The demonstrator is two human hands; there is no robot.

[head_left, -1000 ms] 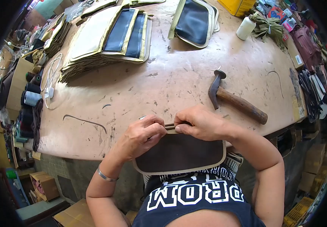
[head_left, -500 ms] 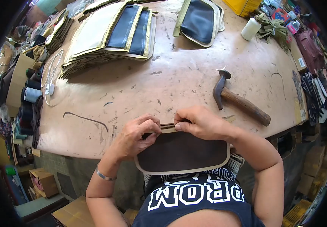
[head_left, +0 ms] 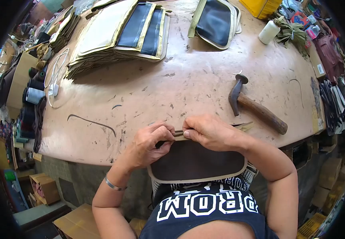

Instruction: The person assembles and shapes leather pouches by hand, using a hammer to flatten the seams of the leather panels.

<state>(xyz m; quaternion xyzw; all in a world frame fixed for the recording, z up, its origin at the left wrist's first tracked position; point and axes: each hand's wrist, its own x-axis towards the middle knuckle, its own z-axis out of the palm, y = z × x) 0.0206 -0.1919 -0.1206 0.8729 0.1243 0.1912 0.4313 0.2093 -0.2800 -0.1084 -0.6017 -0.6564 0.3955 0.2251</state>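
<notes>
1. Scuffed tabletop bears a wooden-handled hammer.
2. Leftward and nearer than the hammer, a dark panel sits at the tabletop's edge.
3. Left of the hammer, left hand and right hand pinch the panel's upper edge.

Large white capitals are spelling out "PROM," upside down to the head camera, across the person's dark top, while a smaller row of letters beyond is running too compressed to read.
</notes>
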